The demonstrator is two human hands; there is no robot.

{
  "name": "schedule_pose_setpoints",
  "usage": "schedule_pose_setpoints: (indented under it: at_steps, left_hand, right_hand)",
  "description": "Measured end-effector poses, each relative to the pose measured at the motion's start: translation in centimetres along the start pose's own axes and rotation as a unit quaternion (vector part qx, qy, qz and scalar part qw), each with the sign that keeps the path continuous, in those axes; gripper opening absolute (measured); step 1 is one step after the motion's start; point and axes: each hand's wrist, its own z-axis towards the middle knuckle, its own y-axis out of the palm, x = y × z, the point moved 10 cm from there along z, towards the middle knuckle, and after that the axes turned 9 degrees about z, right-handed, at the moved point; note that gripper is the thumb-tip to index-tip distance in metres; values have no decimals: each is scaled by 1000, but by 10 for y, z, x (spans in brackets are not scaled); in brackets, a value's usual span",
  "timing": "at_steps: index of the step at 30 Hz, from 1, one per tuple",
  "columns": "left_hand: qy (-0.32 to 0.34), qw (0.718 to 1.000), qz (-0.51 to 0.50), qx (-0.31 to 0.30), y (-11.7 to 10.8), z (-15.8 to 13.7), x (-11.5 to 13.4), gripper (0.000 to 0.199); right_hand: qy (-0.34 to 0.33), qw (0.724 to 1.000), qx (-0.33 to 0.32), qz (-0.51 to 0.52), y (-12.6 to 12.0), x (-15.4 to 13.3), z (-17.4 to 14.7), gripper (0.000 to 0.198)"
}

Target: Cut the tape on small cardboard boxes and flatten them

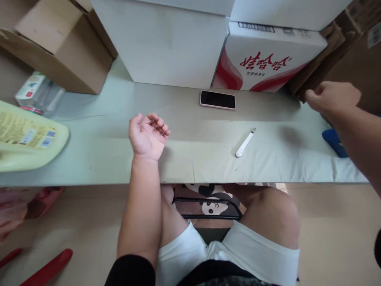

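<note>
My left hand (pixel 150 137) rests palm up above the table, fingers loosely curled and apart, with nothing in it. Over at the right, my right hand (pixel 336 96) is raised above the table near the cardboard, its fingers folded in. Whatever it may hold is hidden. Between the two hands lies a white utility knife (pixel 245 143) with its blade out, pointing away to the upper right. A phone (pixel 217 100) with a dark screen lies farther back. Below my right forearm, a blue object (pixel 335 142) is partly covered.
White cartons (pixel 175 47) and a red-and-white water carton (pixel 264 59) stand along the back. Cardboard boxes (pixel 83 55) are at the left, beside a clear plastic container (pixel 40 93). A pale yellow jug (pixel 32 139) lies at the left edge.
</note>
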Motion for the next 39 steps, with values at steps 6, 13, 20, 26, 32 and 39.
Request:
schedule_pose_setpoints:
  at_steps: [6, 13, 20, 26, 32, 39]
  left_hand:
    - [76, 994, -55, 56, -35, -6, 29, 39]
    - [136, 979, -112, 105, -76, -13, 57, 37]
    - [111, 975, -151, 121, -94, -18, 71, 39]
    - [121, 970, -157, 138, -103, -18, 77, 47]
    - [152, 970, -123, 143, -105, -15, 80, 49]
    - [331, 884, -89, 318, -137, -51, 108, 38]
  right_hand:
    - [-129, 987, -35, 85, -61, -138, -66, 39]
    - [-396, 904, 7, 160, -121, -354, -161, 40]
    - [-556, 752, -7, 354, -184, -560, -229, 31]
    - [-570, 706, -91, 411, -207, -642, -263, 43]
    - [-584, 689, -46, 426, -214, -637, -266, 32]
    - [-535, 667, -90, 511, -172, -528, -262, 29]
